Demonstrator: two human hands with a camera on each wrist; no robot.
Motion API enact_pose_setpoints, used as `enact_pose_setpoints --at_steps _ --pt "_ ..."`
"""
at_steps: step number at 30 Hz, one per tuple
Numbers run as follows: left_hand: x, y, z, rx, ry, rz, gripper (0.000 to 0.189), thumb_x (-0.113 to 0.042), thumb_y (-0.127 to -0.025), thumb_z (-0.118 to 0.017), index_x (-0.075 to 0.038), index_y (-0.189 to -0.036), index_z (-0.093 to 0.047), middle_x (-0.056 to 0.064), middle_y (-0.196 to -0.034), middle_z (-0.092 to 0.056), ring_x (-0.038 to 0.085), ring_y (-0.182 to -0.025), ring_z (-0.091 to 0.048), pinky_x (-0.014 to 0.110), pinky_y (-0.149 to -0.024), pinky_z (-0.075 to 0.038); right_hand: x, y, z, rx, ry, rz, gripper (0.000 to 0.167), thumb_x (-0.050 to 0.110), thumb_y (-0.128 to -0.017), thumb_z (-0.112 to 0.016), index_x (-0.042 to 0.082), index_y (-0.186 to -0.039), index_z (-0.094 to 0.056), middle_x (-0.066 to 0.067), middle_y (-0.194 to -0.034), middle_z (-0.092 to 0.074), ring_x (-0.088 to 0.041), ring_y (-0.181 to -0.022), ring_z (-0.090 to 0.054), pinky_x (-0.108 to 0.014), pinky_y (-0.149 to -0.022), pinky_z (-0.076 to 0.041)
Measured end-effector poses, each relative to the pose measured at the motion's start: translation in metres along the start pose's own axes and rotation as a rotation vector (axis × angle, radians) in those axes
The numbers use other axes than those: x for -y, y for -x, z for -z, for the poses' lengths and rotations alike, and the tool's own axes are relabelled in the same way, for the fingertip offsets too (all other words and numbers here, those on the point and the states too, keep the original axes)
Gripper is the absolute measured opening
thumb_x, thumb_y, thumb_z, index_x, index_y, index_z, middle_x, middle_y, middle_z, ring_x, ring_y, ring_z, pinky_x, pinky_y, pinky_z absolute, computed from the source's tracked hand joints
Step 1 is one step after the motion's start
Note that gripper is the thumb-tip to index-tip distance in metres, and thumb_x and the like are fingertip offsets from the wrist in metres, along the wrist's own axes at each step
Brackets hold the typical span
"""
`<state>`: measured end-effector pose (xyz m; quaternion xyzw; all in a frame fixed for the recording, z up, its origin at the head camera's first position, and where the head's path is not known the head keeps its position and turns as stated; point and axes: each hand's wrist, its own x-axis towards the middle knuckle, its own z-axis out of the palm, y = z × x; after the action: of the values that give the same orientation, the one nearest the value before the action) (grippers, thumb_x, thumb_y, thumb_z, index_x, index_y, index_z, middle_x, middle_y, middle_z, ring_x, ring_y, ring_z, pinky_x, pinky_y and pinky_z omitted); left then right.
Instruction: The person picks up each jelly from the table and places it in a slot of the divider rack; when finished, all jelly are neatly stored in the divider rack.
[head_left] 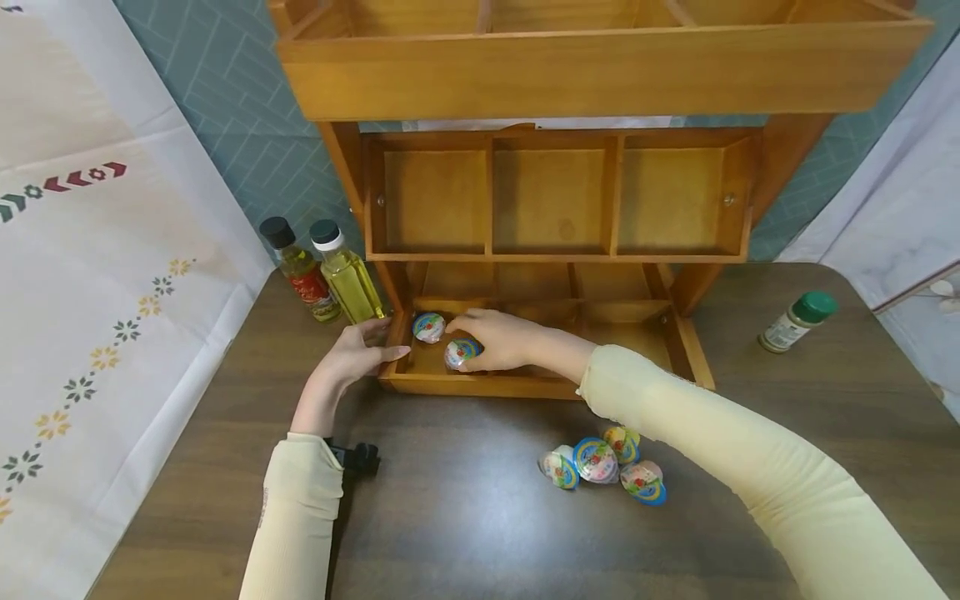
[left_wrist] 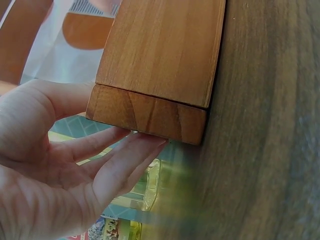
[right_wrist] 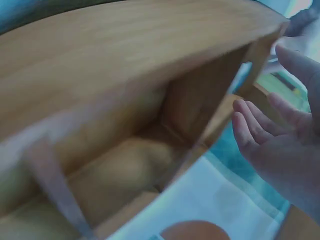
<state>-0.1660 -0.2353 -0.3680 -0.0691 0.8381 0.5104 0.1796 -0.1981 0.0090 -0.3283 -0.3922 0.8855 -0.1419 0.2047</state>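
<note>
In the head view my left hand (head_left: 356,354) holds the left front corner of a wooden rack (head_left: 480,385). The left wrist view shows the thumb on one side of its wooden end (left_wrist: 145,112) and the fingers on the other. My right hand (head_left: 498,339) reaches into the bottom tray's left compartment and grips a small jelly cup (head_left: 462,353) with a printed lid. A second jelly cup (head_left: 429,327) lies beside it in that compartment. In the right wrist view the right hand (right_wrist: 285,125) has bent fingers; no cup shows there and the picture is blurred.
Several more jelly cups (head_left: 597,460) lie on the dark table (head_left: 450,517) in front of the rack. Two oil bottles (head_left: 348,279) stand close to its left side. A green-capped jar (head_left: 797,322) sits to the right. Divided upper trays (head_left: 600,79) overhang the bottom one.
</note>
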Motion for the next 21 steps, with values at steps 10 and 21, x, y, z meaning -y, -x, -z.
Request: enact_pose_setpoints --at_steps 10,21 --pt "0.002 0.001 0.001 0.004 -0.006 -0.014 0.076 -0.022 -0.087 -0.067 -0.002 -0.147 -0.025 0.019 -0.148 -0.031 0.034 -0.126 -0.042 0.043 -0.090 -0.048 -0.002 0.070 0.012 -0.141 -0.047 0.066 0.062 0.035 -0.090 -0.062 0.021 -0.144 -0.035 -0.007 -0.142 -0.041 -0.027 -0.129 -0.041 -0.044 -0.104 -0.036" --pt "0.004 -0.001 0.000 0.009 0.006 -0.012 0.076 -0.021 -0.087 -0.066 -0.002 -0.147 -0.024 0.022 -0.147 -0.030 0.035 -0.126 -0.042 0.039 -0.088 -0.049 -0.026 0.142 -0.007 -0.328 -0.104 0.138 0.050 0.036 -0.090 -0.062 0.020 -0.134 -0.048 0.003 -0.130 -0.052 -0.017 -0.117 -0.052 -0.039 -0.094 -0.045"
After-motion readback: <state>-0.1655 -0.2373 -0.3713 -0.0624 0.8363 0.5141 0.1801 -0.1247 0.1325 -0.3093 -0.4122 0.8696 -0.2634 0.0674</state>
